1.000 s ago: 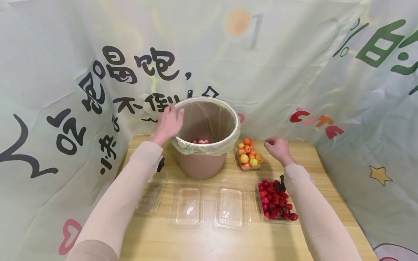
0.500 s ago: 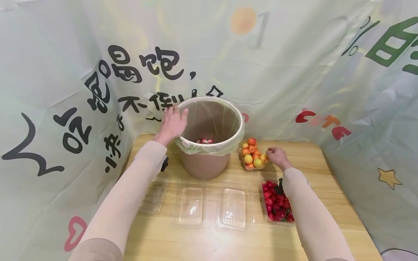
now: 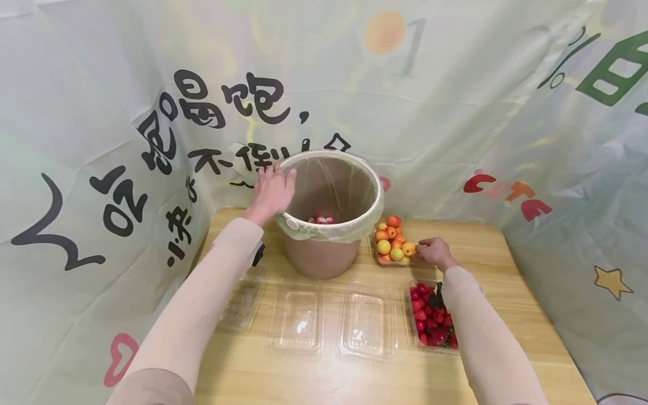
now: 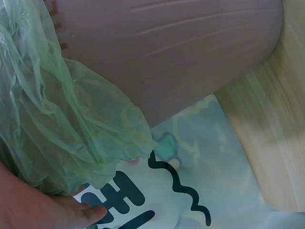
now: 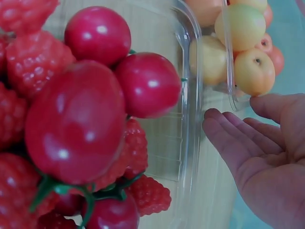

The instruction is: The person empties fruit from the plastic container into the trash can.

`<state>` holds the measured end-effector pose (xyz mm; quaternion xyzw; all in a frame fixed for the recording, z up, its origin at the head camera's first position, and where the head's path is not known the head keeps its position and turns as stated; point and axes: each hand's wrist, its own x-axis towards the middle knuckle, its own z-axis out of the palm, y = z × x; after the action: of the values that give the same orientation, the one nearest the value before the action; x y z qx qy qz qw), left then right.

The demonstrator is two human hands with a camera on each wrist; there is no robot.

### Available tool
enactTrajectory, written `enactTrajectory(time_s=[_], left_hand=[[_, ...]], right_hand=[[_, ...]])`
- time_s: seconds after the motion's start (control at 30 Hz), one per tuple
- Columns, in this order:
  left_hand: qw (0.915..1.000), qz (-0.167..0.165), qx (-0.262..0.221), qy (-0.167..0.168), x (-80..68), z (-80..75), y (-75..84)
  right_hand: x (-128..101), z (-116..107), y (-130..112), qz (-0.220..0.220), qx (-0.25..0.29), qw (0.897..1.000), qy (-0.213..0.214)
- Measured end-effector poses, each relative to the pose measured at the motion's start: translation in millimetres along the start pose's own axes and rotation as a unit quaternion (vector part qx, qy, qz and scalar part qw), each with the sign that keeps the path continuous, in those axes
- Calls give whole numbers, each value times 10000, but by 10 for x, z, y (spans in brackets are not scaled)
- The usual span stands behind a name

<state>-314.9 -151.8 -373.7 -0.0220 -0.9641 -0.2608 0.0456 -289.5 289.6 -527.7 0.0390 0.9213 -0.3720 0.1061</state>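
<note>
My left hand (image 3: pixel 273 191) rests with straight fingers on the white rim of a brown bin (image 3: pixel 319 259) lined with a green bag. In the left wrist view the fingers (image 4: pixel 47 212) press against the bag's loose fold (image 4: pixel 71 129) outside the bin wall (image 4: pixel 190 52). A few red and pink pieces (image 3: pixel 320 219) lie at the bin's bottom. My right hand (image 3: pixel 432 251) is low at the right edge of a clear tray of small orange and yellow fruits (image 3: pixel 391 241). In the right wrist view its fingers (image 5: pixel 238 143) are relaxed and hold nothing, with the thumb beside one fruit (image 5: pixel 252 71).
A clear tray of red tomatoes and berries (image 3: pixel 430 320) lies under my right forearm, seen close in the right wrist view (image 5: pixel 76 119). Three empty clear trays (image 3: pixel 298 320) sit in a row along the wooden table (image 3: pixel 481 264). Printed cloth walls enclose the table.
My right hand came down from a raised fist to the right edge of the orange fruit tray and loosened. My left hand stayed on the bin rim.
</note>
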Motion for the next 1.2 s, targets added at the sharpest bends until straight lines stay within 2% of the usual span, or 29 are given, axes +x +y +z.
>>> enactTrajectory(time_s=[0.2, 0.43, 0.57, 0.67, 0.8, 0.97, 1.2], left_hand=[[10000, -14, -4, -10, 0, 5, 12], [10000, -26, 2, -14, -15, -10, 17], [10000, -34, -21, -27, -24, -20, 19], [10000, -40, -28, -27, -23, -21, 20], [10000, -33, -22, 12, -16, -15, 18], [10000, -26, -55, 76, -13, -16, 19], [9999, -30, -87, 68, -9, -17, 14]], right_hand=[[19, 1, -18, -15, 207, 9997, -136], [87, 24, -16, -355, 275, 9989, -108], [55, 30, -73, -277, 370, 9985, -296], [-10, 36, -161, -49, 607, 9967, -530], [-34, 40, -188, 163, 1268, 9890, -748], [-27, 65, -167, 524, 1996, 9744, -891], [-20, 119, -82, 744, 2316, 9603, -1365]])
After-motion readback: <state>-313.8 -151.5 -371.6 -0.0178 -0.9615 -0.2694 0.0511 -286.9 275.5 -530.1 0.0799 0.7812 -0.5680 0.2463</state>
